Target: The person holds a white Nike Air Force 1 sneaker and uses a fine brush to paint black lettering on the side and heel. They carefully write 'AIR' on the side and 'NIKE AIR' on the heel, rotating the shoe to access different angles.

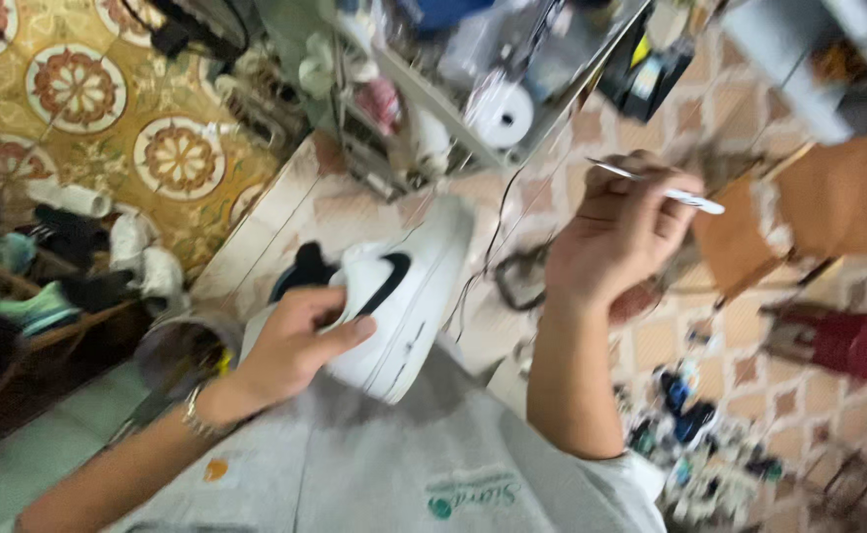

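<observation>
The left hand (290, 341) holds a white shoe (404, 296) against the person's grey shirt (394, 464), fingers closed around its heel end, thumb on the side near the black mark. The shoe lies tilted, toe pointing up and away toward the cluttered shelf (453, 89), with a dark opening showing behind the hand. A watch (197, 419) sits on that wrist.

The right hand (616, 232) is raised to the right of the shoe and apart from it, fingers closed on a thin white tool (666, 188) that sticks out past the knuckles. A thin thread (488, 252) seems to run from the shoe's side up toward that hand, though blur makes it hard to be sure.

Below lie a tiled floor (651, 345), a dark cord loop (517, 276), small scattered items at lower right, a brown stool (828, 197) and a red thing (853, 341). More shoes sit on a low rack (48, 296) at left.

As a judgement: the shoe rests only on the lap and one hand's grip, so a hard pull on the thread could twist it loose or tip it toward the floor. The tool's point is close to the person's own fingers and body; a slip during a pull could prick the left hand. The thread could also snag on the cord loop or tangle if it goes slack.
</observation>
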